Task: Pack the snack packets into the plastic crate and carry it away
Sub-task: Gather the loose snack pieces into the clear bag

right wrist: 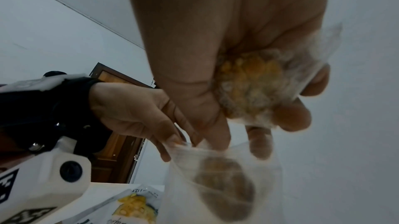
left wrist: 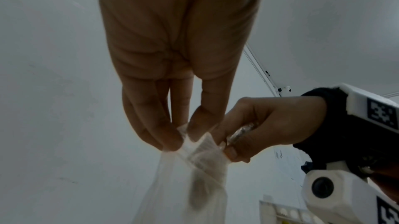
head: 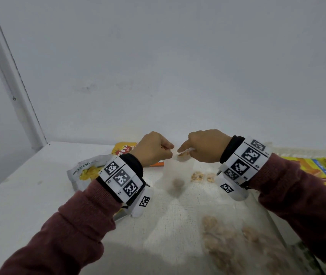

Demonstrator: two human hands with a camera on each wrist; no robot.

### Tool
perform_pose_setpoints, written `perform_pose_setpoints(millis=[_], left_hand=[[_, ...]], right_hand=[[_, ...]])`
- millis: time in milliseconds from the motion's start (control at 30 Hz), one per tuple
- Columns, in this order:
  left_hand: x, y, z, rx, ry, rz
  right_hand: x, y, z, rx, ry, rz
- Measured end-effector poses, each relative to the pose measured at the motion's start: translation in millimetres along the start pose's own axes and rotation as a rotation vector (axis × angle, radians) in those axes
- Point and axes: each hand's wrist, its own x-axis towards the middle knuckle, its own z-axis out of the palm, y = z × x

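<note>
Both hands are up at the mouth of a clear, floppy plastic bag (head: 175, 175) with a brownish lump inside; the left hand (head: 154, 148) pinches its rim, while the right hand (head: 203, 145) pinches the other side with thumb and forefinger and cups a small clear packet of yellow snack bits (right wrist: 250, 89) in its curled fingers — apparently about to drop it in. No crate shows in any view; a white-and-yellow snack pouch (head: 84, 171) lies at nine o'clock and yellow packets (head: 320, 167) at three o'clock, unpacked, so packing looks barely begun and carrying lies ahead.
</note>
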Motion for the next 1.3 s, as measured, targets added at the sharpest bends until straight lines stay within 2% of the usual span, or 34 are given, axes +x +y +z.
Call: perform_pose_setpoints(millis=[133, 233, 433, 533, 700, 933, 1133, 1233, 1300], left_hand=[[0, 1, 1, 0.006, -0.007, 0.007], [0, 1, 2, 0.030, -0.010, 0.003], [0, -1, 3, 0.021, -0.006, -0.001], [0, -3, 2, -0.017, -0.009, -0.010], [0, -5, 3, -0.032, -0.013, -0.014], [3, -7, 4, -0.053, -0.021, -0.008], [1, -5, 3, -0.077, -0.027, 0.007], [1, -6, 3, -0.067, -0.019, -0.005], [2, -6, 3, -0.074, -0.009, -0.019]], right_hand=[[0, -1, 0, 0.030, -0.066, 0.019], [-1, 2, -5, 0.139, -0.030, 0.034], [3, 5, -5, 0.782, 0.202, -0.002], [9, 9, 4, 0.959, 0.291, -0.032], [13, 13, 17, 0.957, 0.301, 0.001], [15, 14, 17, 1.102, 0.368, -0.100], [16, 12, 18, 1.142, 0.476, -0.076], [17, 17, 19, 1.049, 0.471, -0.088], [18, 21, 23, 0.929, 0.389, -0.118]])
